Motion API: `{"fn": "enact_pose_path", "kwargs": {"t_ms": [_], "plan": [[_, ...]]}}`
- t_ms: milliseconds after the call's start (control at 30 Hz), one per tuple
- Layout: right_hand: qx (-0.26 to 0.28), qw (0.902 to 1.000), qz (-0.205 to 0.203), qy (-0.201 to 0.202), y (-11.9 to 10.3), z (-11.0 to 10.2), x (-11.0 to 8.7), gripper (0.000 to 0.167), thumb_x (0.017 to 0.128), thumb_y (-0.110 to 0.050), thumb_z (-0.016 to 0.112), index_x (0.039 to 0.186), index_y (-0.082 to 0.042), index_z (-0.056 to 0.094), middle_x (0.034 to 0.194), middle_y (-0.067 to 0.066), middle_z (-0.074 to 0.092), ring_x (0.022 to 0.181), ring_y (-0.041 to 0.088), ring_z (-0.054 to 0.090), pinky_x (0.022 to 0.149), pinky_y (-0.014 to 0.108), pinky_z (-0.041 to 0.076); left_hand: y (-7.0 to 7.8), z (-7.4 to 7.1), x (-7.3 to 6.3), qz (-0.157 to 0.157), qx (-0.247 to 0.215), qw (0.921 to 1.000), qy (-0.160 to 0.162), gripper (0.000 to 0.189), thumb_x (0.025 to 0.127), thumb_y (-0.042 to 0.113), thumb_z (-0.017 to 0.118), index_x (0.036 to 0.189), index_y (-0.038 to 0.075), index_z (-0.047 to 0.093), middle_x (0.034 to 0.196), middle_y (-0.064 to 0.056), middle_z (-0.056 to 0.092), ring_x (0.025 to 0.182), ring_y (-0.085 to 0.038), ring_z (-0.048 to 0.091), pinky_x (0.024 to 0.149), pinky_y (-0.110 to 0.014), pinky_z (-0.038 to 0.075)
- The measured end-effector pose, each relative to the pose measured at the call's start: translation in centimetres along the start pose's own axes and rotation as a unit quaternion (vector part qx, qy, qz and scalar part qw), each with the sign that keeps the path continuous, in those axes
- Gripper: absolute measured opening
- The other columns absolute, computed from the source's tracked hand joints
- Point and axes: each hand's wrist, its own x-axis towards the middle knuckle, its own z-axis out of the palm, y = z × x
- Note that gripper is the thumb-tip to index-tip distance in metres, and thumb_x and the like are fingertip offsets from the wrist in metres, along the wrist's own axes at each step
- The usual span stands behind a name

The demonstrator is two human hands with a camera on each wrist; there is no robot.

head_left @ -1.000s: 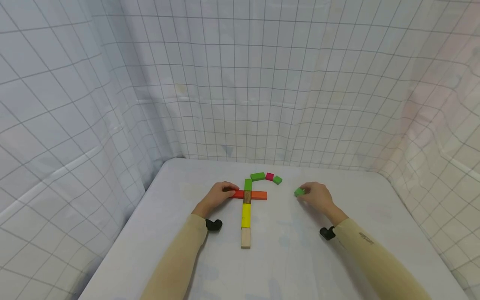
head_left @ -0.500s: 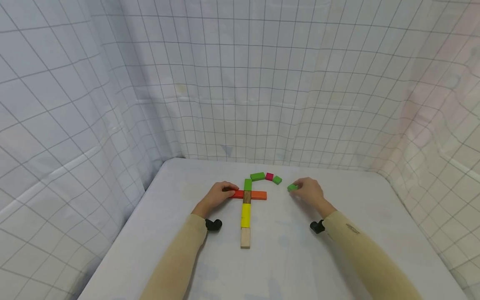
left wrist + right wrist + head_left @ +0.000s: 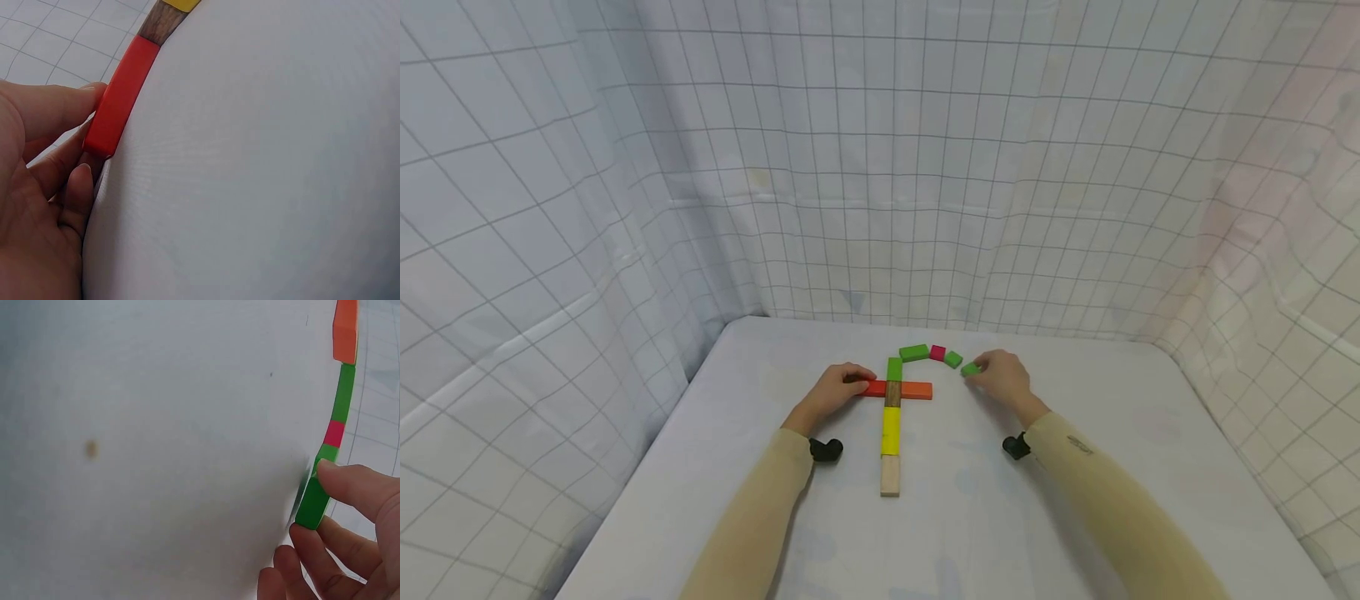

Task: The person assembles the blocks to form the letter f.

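Observation:
In the head view my left hand [image 3: 835,392] holds the outer end of a red block [image 3: 876,388]. The left wrist view shows the thumb along one face of that red block [image 3: 124,94] and fingers behind it. Between thumb and fingers, my right hand [image 3: 1002,382] pinches a green block [image 3: 971,369], also plain in the right wrist view as a green block [image 3: 313,505]. It is slightly right of a small green block [image 3: 953,359], with a narrow gap. A pink block [image 3: 937,353] and a longer green block [image 3: 914,353] continue that curve leftward.
A vertical row on the white table [image 3: 985,517] has a green block [image 3: 895,369], a brown block [image 3: 892,394], yellow [image 3: 891,431] and a plain wood block [image 3: 890,476]. An orange block [image 3: 917,391] lies right of the brown one. Grid-patterned curtains [image 3: 880,167] surround the table.
My right hand has moved left and slightly away from me with the green block, closing most of the distance to the small green block. The left hand has stayed on the red block.

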Motion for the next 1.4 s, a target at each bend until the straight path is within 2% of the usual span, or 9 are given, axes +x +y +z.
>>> {"fn": "enact_pose_path", "kwargs": {"t_ms": [233, 467, 700, 1033, 1400], "plan": [[-0.025, 0.9996, 0.009, 0.004, -1.1, 0.3, 0.1, 0.042, 0.084, -0.03, 0.082, 0.116, -0.005, 0.074, 0.107, 0.009, 0.071, 0.096, 0.027, 0.064, 0.077, 0.041, 0.052, -0.2, 0.0, 0.0, -0.003, 0.0, 1.0, 0.003, 0.019, 0.098, 0.014, 0.066, 0.115, 0.016, 0.075, 0.119, -0.001, 0.066, 0.112, -0.024, 0.055, 0.102, -0.042, 0.045], [-0.028, 0.9995, 0.012, 0.008, -1.6, 0.4, 0.0, 0.043, 0.084, -0.031, 0.082, 0.117, -0.005, 0.073, 0.11, 0.009, 0.071, 0.097, 0.026, 0.064, 0.078, 0.041, 0.052, -0.3, -0.2, 0.0, 0.004, -0.002, 1.0, -0.001, 0.02, 0.097, 0.014, 0.067, 0.116, 0.016, 0.074, 0.12, -0.001, 0.066, 0.112, -0.022, 0.056, 0.101, -0.041, 0.045], [-0.033, 0.9993, 0.011, 0.015, -1.5, 0.7, 0.4, 0.043, 0.084, -0.031, 0.082, 0.117, -0.005, 0.074, 0.108, 0.009, 0.072, 0.095, 0.026, 0.064, 0.075, 0.041, 0.051, -0.2, -0.3, -0.1, 0.002, -0.004, 1.0, -0.002, 0.02, 0.097, 0.013, 0.067, 0.116, 0.015, 0.074, 0.12, -0.001, 0.066, 0.112, -0.023, 0.056, 0.101, -0.042, 0.045], [-0.037, 0.999, 0.016, 0.018, -1.1, 1.5, 0.7, 0.043, 0.084, -0.033, 0.082, 0.117, -0.007, 0.074, 0.108, 0.008, 0.071, 0.097, 0.026, 0.064, 0.077, 0.042, 0.051, -0.5, -0.1, 0.0, 0.001, 0.003, 1.0, 0.002, 0.02, 0.097, 0.012, 0.067, 0.116, 0.014, 0.074, 0.12, -0.002, 0.066, 0.113, -0.023, 0.055, 0.102, -0.042, 0.044], [-0.04, 0.9987, 0.029, 0.016, -1.4, 1.3, 0.5, 0.043, 0.084, -0.032, 0.081, 0.119, -0.007, 0.073, 0.111, 0.009, 0.071, 0.1, 0.028, 0.063, 0.08, 0.044, 0.051, -0.2, 0.0, 0.1, 0.003, -0.001, 1.0, -0.002, 0.02, 0.097, 0.013, 0.067, 0.116, 0.015, 0.074, 0.121, -0.001, 0.066, 0.113, -0.023, 0.055, 0.103, -0.041, 0.044]]}}
